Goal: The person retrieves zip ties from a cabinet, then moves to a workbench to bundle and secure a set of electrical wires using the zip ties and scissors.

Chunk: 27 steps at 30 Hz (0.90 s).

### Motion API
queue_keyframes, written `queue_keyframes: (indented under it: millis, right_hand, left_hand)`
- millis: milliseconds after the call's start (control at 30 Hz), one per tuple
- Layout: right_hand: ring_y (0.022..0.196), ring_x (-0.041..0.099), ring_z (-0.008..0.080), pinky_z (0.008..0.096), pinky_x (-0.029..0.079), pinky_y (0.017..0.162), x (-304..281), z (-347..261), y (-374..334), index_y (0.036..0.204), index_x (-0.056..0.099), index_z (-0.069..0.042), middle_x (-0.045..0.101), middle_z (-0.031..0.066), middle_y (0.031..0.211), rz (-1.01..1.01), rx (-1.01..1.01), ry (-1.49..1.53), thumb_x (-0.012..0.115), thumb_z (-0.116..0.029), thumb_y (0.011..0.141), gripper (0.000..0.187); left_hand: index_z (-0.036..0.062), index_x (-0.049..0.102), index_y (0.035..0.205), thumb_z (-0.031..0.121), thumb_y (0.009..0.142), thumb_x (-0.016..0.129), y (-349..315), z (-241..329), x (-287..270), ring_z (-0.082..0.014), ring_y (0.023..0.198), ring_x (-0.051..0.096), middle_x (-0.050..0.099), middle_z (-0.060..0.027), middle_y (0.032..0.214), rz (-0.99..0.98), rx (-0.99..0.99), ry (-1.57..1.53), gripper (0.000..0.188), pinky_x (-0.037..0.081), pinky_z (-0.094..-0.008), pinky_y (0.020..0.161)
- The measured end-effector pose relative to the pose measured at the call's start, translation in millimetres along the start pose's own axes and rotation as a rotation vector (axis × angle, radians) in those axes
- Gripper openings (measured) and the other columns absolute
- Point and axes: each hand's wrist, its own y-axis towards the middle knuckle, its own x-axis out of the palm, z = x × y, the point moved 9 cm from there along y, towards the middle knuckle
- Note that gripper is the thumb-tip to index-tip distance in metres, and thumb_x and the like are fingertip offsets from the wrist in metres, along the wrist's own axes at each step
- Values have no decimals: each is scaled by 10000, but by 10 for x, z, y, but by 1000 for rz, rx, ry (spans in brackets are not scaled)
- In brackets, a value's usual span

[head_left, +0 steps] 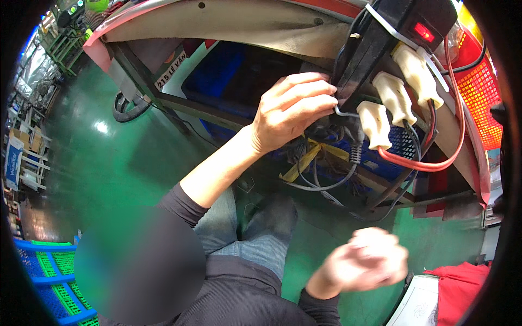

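Note:
A black power strip (375, 49) with a lit red switch (424, 31) is tied with a white cable tie at the table's right end. Several cream plugs (394, 98) stick out along its side, trailing red and black cords. My left hand (291, 108) is closed at the strip's near left edge, fingers bent together against it; the thumb is hidden. Just beneath those fingertips a bent grey wire (345, 113) shows. Away from the table, my right hand (370, 259) hangs above the floor at lower right, smeared by motion, touching nothing that I can see.
Grey cords and a yellow tie (310, 160) dangle below the strip. Under the table frame (206, 108) sit blue crates (217, 70). A red basket (481, 103) stands at far right, blue and green baskets (51, 277) at lower left, a red cloth (462, 290) at lower right.

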Motion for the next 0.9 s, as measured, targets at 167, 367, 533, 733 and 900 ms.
queue_keyframes:
  millis: [167,367,533,733,900]
  right_hand:
    - [467,559,181,597,115,1086,722,181,-308,527,500,-102,422,-19,422,-249,161,457,222,-415,966,606]
    - [403,421,164,600,63,1094,944,477,-61,585,416,-105,296,9,405,49,165,530,195,-337,974,503]
    - [425,424,165,579,123,1096,995,519,-85,591,423,-104,303,8,406,110,171,517,209,-324,971,489]
    - [474,468,168,541,114,1112,1036,579,-82,614,444,-97,334,16,417,137,186,606,227,-331,971,479]
    - [484,467,162,524,129,1116,1051,644,-109,596,458,-94,334,4,414,190,216,634,253,-320,965,479]
  left_hand:
    - [26,632,1006,86,875,599,-512,-167,189,-65,807,561,638,-20,947,29,-1254,-751,148,457,-219,716]
    - [44,603,1129,244,894,587,-592,-110,240,-54,807,546,636,-3,983,-213,-1651,-1129,309,440,-193,655]
    - [18,545,1209,219,880,564,-505,-8,188,-67,896,525,605,-12,1064,-263,-1705,-1330,386,432,-252,756]
    - [-25,496,1248,61,792,521,-511,37,166,-114,957,495,562,-39,1061,-258,-1805,-1435,464,388,-294,851]
    - [-66,461,1260,7,717,494,-479,76,187,-148,964,469,531,-79,1058,-186,-1836,-1582,549,378,-294,873]
